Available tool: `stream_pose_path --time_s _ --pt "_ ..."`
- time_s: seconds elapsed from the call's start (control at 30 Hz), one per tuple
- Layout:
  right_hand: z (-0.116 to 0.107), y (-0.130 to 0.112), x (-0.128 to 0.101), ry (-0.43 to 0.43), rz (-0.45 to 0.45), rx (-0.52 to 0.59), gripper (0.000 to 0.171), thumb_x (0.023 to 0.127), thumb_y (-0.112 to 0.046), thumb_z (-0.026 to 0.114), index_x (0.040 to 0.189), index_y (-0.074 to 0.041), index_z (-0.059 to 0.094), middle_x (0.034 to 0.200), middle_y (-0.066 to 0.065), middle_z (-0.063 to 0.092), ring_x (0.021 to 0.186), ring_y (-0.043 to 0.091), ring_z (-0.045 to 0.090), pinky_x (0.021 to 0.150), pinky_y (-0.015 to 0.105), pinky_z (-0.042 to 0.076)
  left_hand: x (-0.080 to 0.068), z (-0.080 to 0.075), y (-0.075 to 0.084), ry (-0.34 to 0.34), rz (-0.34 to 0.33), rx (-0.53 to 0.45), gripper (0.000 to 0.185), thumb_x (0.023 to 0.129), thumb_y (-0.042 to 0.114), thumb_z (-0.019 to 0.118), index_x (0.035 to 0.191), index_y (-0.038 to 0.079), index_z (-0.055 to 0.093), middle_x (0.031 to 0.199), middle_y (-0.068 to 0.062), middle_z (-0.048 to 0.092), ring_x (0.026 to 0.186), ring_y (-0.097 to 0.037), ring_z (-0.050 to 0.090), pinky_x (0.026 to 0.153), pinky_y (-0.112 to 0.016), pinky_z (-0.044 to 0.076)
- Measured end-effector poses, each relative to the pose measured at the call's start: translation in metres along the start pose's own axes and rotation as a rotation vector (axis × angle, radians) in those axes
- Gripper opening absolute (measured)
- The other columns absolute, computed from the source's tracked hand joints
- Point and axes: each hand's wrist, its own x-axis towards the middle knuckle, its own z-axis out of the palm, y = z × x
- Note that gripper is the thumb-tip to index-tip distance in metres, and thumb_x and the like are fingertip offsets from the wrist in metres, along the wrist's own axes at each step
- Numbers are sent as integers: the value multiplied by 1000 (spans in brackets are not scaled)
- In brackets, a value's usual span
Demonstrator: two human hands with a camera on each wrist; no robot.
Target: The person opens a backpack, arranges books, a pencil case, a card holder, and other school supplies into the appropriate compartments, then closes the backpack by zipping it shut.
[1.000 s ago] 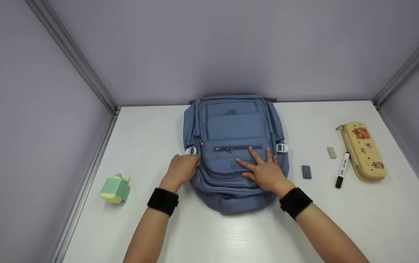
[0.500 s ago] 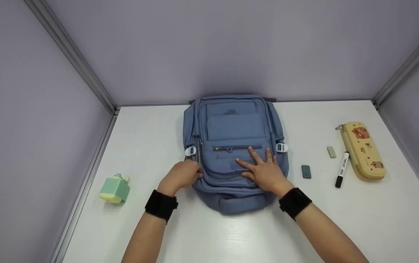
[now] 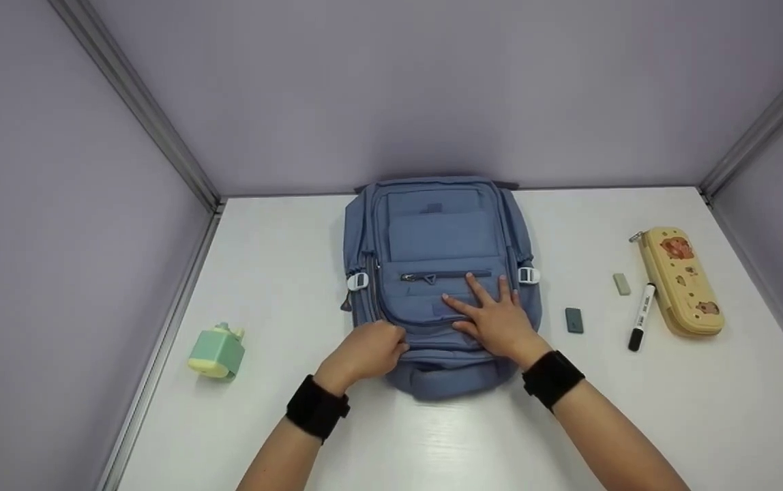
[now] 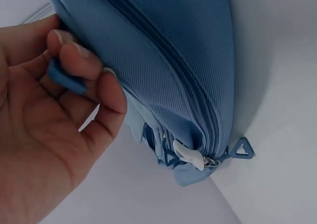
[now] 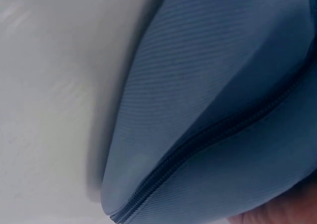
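Note:
A blue backpack (image 3: 442,239) lies front side up on the white table, with its handle end towards me. At its lower left corner my left hand (image 3: 367,349) has curled fingers. The left wrist view shows those fingers pinching a blue zipper pull (image 4: 65,78) beside the ribbed fabric. My right hand (image 3: 500,329) rests on the front pocket with fingers spread, just below a short zipper (image 3: 446,276). Another zipper (image 4: 173,60) curves along the bag's side to a triangular pull (image 4: 242,148). In the right wrist view only the edge of the right hand shows, at the bottom corner.
To the right lie a dark green eraser (image 3: 573,320), a pale eraser (image 3: 621,284), a black-capped marker (image 3: 642,317) and a yellow pencil case (image 3: 683,283). A green and yellow box-shaped item (image 3: 217,351) stands at left. Grey panels (image 3: 432,88) enclose the table.
My left hand has slid from the backpack's left side down and round towards its lower left corner, uncovering the zipper along that side. The right hand stays in place.

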Motion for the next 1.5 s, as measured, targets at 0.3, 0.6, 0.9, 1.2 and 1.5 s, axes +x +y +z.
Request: stream_pose_path --time_s 0.3,0.6,0.9,1.2,1.5 --pt "-1 -1 1 -25 8 -7 54 99 -57 44 150 -43 37 161 12 18 134 65 11 101 73 24 8 26 21 193 -17 56 28 99 30 62 76 14 61 63 6 54 59 -15 59 55 -34 47" --pt "-19 -18 -2 32 -83 122 52 96 -41 63 142 -20 53 147 25 40 133 53 33 105 66 27 15 30 24 357 -60 35 28 93 28 70 72 14 59 63 4 57 54 -13 57 49 -29 45" --pt "-19 -44 -2 144 -300 300 40 90 -27 73 126 -9 65 109 8 58 97 24 57 84 43 48 17 28 21 473 -43 -44 22 87 21 76 75 12 60 66 3 59 56 -14 59 50 -29 45" --pt "-10 -57 2 162 -323 458 16 83 -15 78 92 -9 67 84 -2 55 74 14 52 65 33 47 17 27 21 496 -13 -40 20 86 15 73 70 12 60 64 0 60 57 -19 61 50 -34 47" --pt "-9 -62 2 130 -291 619 12 86 -14 76 84 -10 65 76 -3 63 65 8 55 60 27 46 13 19 17 428 69 -87 26 91 19 71 68 13 60 63 2 58 57 -13 57 51 -28 43"
